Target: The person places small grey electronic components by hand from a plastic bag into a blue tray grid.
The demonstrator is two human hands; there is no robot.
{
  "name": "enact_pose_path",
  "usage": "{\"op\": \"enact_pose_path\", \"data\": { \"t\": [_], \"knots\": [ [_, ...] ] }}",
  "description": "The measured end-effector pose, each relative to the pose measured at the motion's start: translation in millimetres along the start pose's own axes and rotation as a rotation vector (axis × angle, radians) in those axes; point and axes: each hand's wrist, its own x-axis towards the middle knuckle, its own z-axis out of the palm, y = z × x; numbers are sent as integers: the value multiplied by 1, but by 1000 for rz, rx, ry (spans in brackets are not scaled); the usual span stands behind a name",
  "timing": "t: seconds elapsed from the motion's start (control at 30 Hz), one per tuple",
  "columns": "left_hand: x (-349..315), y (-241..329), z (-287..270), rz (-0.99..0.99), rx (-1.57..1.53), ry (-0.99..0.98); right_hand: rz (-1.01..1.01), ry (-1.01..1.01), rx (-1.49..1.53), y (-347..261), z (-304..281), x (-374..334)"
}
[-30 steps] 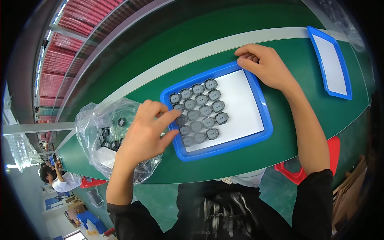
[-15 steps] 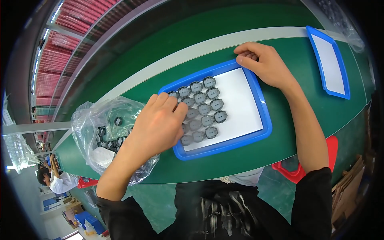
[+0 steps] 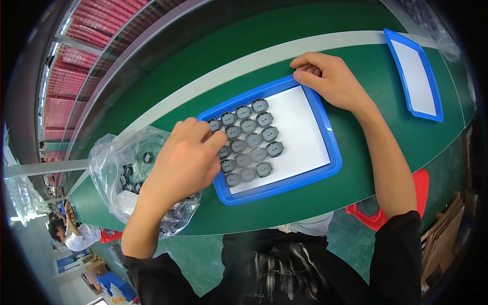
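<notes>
A blue tray (image 3: pixel 278 193) lined with white paper lies before me, holding rows of small grey connector-like plastic parts (image 3: pixel 248 125) on its left side. Over the tray's left rim is my left hand (image 3: pixel 189 155), its fingers curled together beside the leftmost parts. Whatever may be between those fingertips is hidden. My right hand (image 3: pixel 330 81) is bent round the far right corner of the tray, thumb against the rim. Left of the tray, partly behind my left forearm, a clear plastic bag (image 3: pixel 109 173) contains several dark parts (image 3: pixel 148 157).
A second blue tray (image 3: pixel 438 96) with white paper lies at the far right of the green table (image 3: pixel 356 152). Beneath the table's right edge is a red stool (image 3: pixel 373 217). Flattened cardboard (image 3: pixel 441 236) leans at the lower right. Another person (image 3: pixel 81 235) is at the far left.
My left hand has moved a little left, uncovering more of the leftmost grey parts. My right hand stays at the tray's corner. The whole view has shifted slightly.
</notes>
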Motion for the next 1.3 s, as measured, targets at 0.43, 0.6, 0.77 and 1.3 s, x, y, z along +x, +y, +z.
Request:
{"op": "enact_pose_path", "data": {
  "t": [0.43, 0.6, 0.77, 1.3],
  "knots": [
    [33, 97, 54, 169, -442, 299, -47, -15, 36, 3, 2, 1],
    [35, 83, 66, 111, -306, 282, -34, -17, 41, 1, -2, -1],
    [36, 73, 50, 132, -454, 251, -44, -24, 39, 5, -1, 0],
    [31, 57, 54, 226, -384, 162, -54, -30, 24, 3, -1, 0]
  ]
}}
